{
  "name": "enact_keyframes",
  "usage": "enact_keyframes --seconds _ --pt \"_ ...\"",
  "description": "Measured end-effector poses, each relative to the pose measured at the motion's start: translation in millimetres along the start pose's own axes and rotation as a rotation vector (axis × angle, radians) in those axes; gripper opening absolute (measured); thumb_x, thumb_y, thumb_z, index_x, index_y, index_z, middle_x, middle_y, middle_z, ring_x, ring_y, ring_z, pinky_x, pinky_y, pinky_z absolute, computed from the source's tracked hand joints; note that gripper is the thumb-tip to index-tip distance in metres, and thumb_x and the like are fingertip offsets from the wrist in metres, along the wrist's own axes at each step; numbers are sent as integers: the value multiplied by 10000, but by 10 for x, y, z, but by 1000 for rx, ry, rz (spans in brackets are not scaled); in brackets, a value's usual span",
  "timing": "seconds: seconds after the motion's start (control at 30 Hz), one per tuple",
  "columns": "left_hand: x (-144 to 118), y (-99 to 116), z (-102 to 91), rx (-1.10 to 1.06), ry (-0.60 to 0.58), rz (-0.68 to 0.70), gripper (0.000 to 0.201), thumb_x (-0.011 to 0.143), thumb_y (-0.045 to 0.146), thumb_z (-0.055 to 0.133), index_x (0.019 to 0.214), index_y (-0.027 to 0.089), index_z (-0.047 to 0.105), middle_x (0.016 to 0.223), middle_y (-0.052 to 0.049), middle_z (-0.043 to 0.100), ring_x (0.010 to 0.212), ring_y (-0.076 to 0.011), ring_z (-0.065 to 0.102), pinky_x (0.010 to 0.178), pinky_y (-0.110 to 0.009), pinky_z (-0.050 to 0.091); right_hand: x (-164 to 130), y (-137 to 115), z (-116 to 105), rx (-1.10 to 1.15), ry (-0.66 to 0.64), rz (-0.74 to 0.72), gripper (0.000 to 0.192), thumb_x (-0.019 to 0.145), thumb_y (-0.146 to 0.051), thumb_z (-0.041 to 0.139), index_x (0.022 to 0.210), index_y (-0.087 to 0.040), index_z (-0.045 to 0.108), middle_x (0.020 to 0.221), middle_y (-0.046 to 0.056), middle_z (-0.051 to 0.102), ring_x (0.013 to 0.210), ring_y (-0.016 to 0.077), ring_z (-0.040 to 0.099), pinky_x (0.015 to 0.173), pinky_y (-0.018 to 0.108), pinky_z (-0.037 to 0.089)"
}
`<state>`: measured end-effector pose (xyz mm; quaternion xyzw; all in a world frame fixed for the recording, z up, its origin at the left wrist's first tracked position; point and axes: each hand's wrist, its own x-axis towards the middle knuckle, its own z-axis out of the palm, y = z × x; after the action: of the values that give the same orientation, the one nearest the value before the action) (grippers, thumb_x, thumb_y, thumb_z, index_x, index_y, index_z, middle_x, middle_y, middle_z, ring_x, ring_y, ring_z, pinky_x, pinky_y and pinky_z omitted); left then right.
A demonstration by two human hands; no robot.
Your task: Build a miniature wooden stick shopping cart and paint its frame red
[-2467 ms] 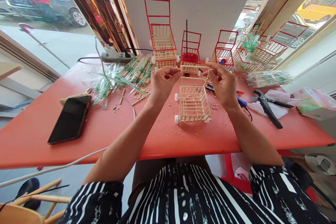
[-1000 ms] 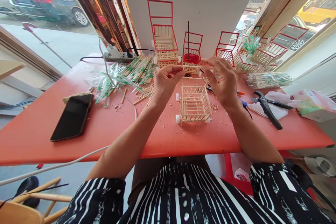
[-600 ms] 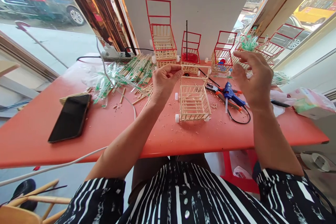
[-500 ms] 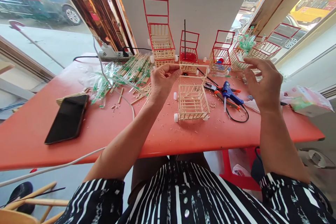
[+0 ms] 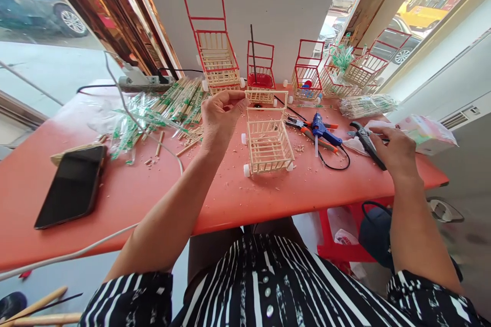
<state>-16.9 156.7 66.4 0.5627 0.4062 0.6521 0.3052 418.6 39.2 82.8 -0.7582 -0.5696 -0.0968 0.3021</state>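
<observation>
The red counter (image 5: 126, 194) carried the whole assembly, and the chief change lay on its right side: the right hand (image 5: 395, 153), which a moment earlier had pinched the far end of the stick frame together with the left, had let go and travelled outward to the black pliers (image 5: 367, 144), its fingers closing about the handles where they lay on the white cloth (image 5: 362, 145); whether the grip was complete could not be told. The left hand (image 5: 219, 118) alone remained clamped, thumb against fingertips, on the upper rail of the unpainted stick cart (image 5: 267, 139), which stood on its white wheels at the counter's middle; support of the frame had thus passed to one hand. That cart's basket was empty. Along the wall stood the finished red-framed carts (image 5: 215, 56); one (image 5: 260, 72) held a red dish with a dark rod standing upright in it, another (image 5: 306, 82) a small blue-and-red item, indistinct, and a further one (image 5: 341, 64) green-wrapped sticks. Smaller items lay between: the wrapped chopsticks (image 5: 169, 104), the phone (image 5: 71, 185), and the blue glue gun (image 5: 322, 130).
</observation>
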Motion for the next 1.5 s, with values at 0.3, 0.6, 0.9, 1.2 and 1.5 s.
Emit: enact_keyframes --seconds 0.3,0.6,0.9,1.2,1.5 --pt "4 -14 15 30 5 17 106 856 228 840 961 230 856 908 -22 860 827 -173 792 758 -281 636 32 -446 554 -36 -309 -206 454 940 -373 716 1351 -195 796 1307 179 833 1205 383 764 1107 553 562" --pt "27 161 -36 16 -5 65 78 937 224 797 993 227 852 1060 -53 871 942 -174 803 859 -276 654 182 -563 775 -144 -418 -139 480 973 -317 651 1418 -144 707 1321 221 827 1253 384 775 1079 520 588" --pt "155 189 -86 1 -101 97 95 968 301 798 949 230 858 973 -53 855 953 -191 797 906 -311 659 112 -597 521 44 -122 -63 273 969 -430 615 1115 -223 718 1096 211 814 1074 400 768 970 533 590" --pt "318 282 -117 -12 -228 56 175 1038 379 783 1005 218 843 930 -57 826 894 -175 776 860 -299 630 -109 -1334 156 652 -31 -278 351 1061 -561 616 1110 -223 695 966 75 785 721 172 646 765 375 545" --pt "459 379 -168 -15 -407 -53 602 1135 704 492 1186 220 846 854 -84 805 947 -219 796 821 -316 619 -232 -1676 99 669 -112 -352 425 1066 -651 633 1155 -249 736 1039 91 834 819 214 722 792 417 555"
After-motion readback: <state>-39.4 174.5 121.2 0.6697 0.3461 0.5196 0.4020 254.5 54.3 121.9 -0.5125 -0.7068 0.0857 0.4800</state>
